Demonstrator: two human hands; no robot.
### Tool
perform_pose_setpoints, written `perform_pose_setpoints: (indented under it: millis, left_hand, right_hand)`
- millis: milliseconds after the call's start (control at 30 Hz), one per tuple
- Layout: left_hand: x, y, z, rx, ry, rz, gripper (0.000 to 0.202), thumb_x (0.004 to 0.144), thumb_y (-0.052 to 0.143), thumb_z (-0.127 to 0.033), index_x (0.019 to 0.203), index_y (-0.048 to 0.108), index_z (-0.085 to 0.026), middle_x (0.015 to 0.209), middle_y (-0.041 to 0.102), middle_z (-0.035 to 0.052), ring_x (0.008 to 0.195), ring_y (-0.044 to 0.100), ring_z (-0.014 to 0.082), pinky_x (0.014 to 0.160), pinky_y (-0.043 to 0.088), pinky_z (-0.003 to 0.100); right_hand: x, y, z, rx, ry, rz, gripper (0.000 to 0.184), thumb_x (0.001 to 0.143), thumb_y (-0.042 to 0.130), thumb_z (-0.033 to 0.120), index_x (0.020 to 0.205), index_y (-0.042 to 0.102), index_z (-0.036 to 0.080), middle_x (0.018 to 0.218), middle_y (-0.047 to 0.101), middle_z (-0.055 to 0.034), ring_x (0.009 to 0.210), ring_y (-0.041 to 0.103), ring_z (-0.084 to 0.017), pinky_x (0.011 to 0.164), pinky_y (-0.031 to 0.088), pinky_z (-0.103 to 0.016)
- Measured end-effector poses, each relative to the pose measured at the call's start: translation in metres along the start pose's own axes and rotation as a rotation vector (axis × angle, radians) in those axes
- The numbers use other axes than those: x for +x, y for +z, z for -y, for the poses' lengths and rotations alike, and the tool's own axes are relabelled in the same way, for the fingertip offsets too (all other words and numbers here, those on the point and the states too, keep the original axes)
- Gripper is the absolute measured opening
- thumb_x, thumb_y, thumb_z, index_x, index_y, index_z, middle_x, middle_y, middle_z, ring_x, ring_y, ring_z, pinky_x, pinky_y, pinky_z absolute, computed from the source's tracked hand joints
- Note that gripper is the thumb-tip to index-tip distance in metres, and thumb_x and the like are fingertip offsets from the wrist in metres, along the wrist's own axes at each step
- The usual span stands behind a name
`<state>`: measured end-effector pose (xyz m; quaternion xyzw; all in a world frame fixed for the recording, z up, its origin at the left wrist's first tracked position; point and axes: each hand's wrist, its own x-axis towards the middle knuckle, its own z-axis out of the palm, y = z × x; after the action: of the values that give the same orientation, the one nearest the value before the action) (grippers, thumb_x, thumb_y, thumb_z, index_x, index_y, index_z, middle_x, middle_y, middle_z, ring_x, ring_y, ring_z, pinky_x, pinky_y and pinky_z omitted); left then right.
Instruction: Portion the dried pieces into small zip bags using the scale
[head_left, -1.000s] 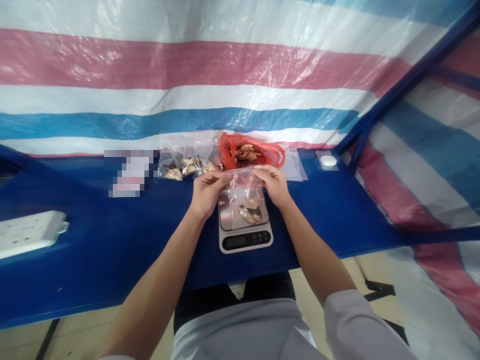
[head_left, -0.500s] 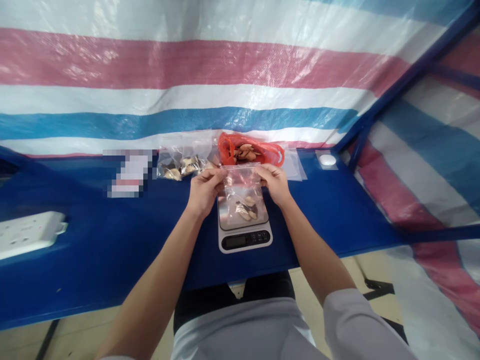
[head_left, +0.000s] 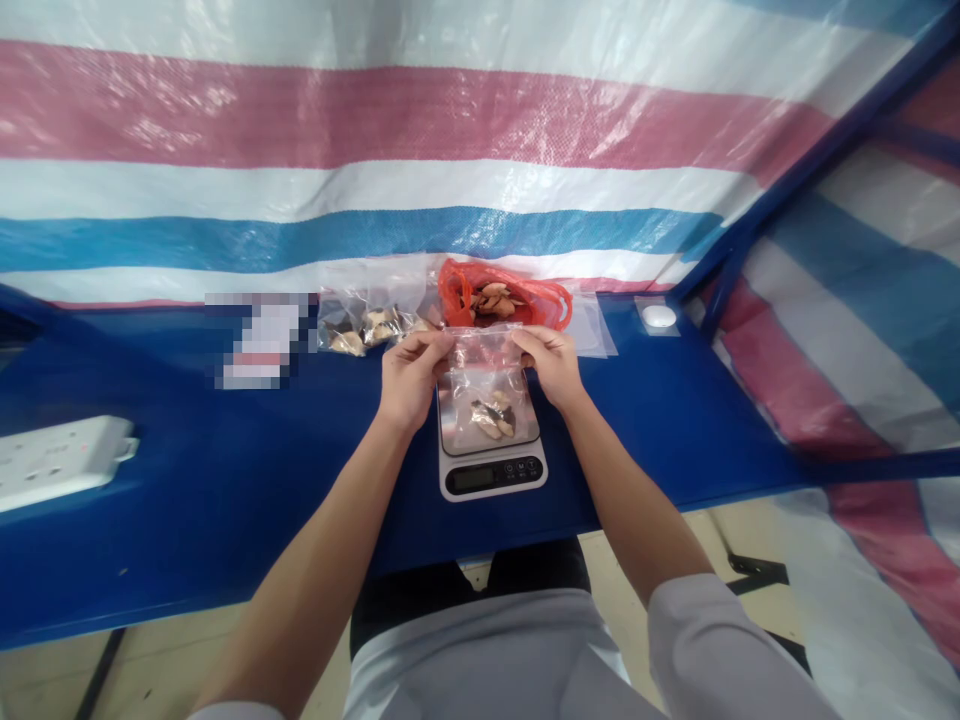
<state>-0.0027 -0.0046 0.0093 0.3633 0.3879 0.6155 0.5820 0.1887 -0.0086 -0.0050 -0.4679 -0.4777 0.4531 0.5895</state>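
Observation:
My left hand (head_left: 412, 372) pinches the upper left corner of a clear zip bag (head_left: 487, 375), and my right hand (head_left: 551, 362) pinches its upper right corner. Several pale and dark dried slices (head_left: 493, 415) lie at the bottom of the bag. Beneath it is a white digital kitchen scale (head_left: 448, 480) with a dark display; whether the bag rests on its plate or hangs just over it, I cannot tell. Just beyond my hands sits a red plastic bag (head_left: 454, 290), its mouth open on brown dried slices (head_left: 495, 300).
Filled clear bags (head_left: 360, 330) lie left of the red bag, and flat clear bags (head_left: 600, 335) to its right. A white round object (head_left: 658, 317) is on the blue table (head_left: 300, 470) at far right. A power strip (head_left: 64, 460) lies at left. Striped sheeting (head_left: 375, 120) hangs behind.
The view has shifted slightly. Both hands keep their pinch on the zip bag's top corners, and the bag stays over the scale.

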Motion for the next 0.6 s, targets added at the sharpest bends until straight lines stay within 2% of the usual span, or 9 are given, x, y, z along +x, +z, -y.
perform_pose_setpoints:
  millis: [100, 300, 433, 600]
  left_hand:
    - [0.0001, 0.0002, 0.0018, 0.017, 0.042, -0.023, 0.025, 0.056, 0.091, -0.030, 0.063, 0.071, -0.017, 0.062, 0.063, -0.0022, 0.058, 0.054, 0.0081, 0.055, 0.044, 0.021]
    - [0.0012, -0.0026, 0.0051, 0.067, 0.036, -0.014, 0.023, 0.060, 0.091, -0.033, 0.065, 0.074, -0.017, 0.057, 0.059, -0.0031, 0.053, 0.050, 0.0078, 0.053, 0.041, 0.023]
    - [0.0024, -0.0044, 0.0075, 0.084, 0.070, 0.003, 0.022, 0.061, 0.091, -0.033, 0.068, 0.077, -0.017, 0.064, 0.066, -0.0008, 0.058, 0.055, 0.0096, 0.059, 0.045, 0.025]
    - [0.0011, -0.0041, 0.0075, 0.090, 0.098, 0.005, 0.022, 0.060, 0.092, -0.033, 0.067, 0.077, -0.018, 0.067, 0.070, 0.0005, 0.061, 0.058, 0.0109, 0.061, 0.046, 0.026]
  right_hand:
    - [-0.0003, 0.0013, -0.0005, 0.022, 0.018, 0.011, 0.036, 0.071, 0.079, 0.059, 0.076, 0.077, 0.024, 0.073, 0.074, -0.0002, 0.060, 0.064, -0.014, 0.052, 0.052, -0.026]
    - [-0.0025, 0.0041, 0.0027, 0.024, 0.023, 0.013, 0.033, 0.071, 0.080, 0.056, 0.077, 0.079, 0.023, 0.073, 0.075, -0.0009, 0.060, 0.066, -0.015, 0.055, 0.055, -0.029]
    - [-0.0025, 0.0048, 0.0037, 0.008, 0.037, -0.006, 0.033, 0.069, 0.081, 0.056, 0.073, 0.077, 0.023, 0.070, 0.075, -0.0017, 0.061, 0.066, -0.016, 0.057, 0.056, -0.029]
    - [-0.0027, 0.0060, 0.0031, 0.035, 0.066, 0.050, 0.038, 0.069, 0.080, 0.060, 0.073, 0.075, 0.023, 0.072, 0.075, -0.0011, 0.060, 0.067, -0.016, 0.053, 0.053, -0.027]
